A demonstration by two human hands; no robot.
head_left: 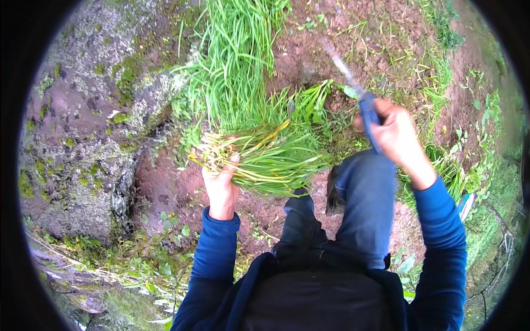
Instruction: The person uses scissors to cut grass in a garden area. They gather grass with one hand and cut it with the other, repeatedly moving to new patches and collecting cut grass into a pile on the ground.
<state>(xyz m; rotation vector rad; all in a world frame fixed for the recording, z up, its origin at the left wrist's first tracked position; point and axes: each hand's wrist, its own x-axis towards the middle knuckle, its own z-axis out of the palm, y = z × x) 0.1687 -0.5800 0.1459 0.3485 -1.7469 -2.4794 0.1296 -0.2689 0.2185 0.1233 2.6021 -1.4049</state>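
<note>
A bundle of long green leafy stalks (273, 165) lies in the grip of my left hand (221, 182). Its pale cut ends gather at my fingers, and the blades fan out to the right, some of them yellowed. My right hand (393, 128) is closed around the dark blue handle of a knife (369, 113), whose blade points up and to the left, blurred and apart from the bundle. Just beyond the bundle grows a dense row of the same grass-like plants (238, 62). Wide leaves (314, 99) stand between the row and the knife.
A large mossy, lichen-covered rock (83, 124) rises along the left. Reddish-brown soil (298, 53) stretches beside the row. My bent knee (366, 194) is below the knife. Loose cut greens (451, 178) lie by my right forearm, with a partly seen white-and-teal object (466, 205) near them.
</note>
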